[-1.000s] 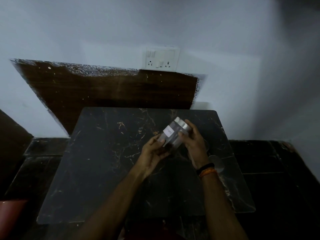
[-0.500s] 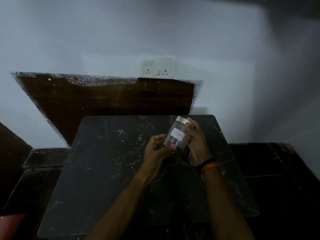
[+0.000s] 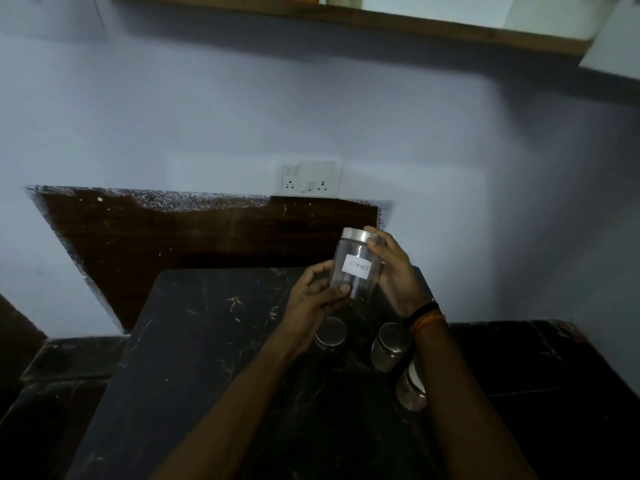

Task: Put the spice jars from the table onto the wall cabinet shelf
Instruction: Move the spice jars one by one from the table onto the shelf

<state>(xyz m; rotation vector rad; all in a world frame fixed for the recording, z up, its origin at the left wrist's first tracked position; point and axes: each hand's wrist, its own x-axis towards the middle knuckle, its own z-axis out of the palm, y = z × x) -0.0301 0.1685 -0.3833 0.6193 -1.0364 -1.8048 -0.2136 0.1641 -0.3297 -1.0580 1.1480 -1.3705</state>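
Observation:
A clear spice jar with a silver lid and a white label reading "cloves" is held upright above the dark marble table. My left hand grips its lower body from the left. My right hand holds its right side, with fingertips on the lid. Three more silver-lidded jars stand on the table below my hands: one under my left hand, one by my right wrist, one partly hidden behind my right forearm. The wooden wall shelf runs along the top of the view.
A white switch and socket plate is on the wall above a dark wooden panel. Some objects stand on the shelf at the top edge, cut off. Dark floor tiles surround the table.
The jar has risen in both hands and turned upright, its label now facing me. The view has tilted up, bringing the shelf into sight and uncovering the jars on the table.

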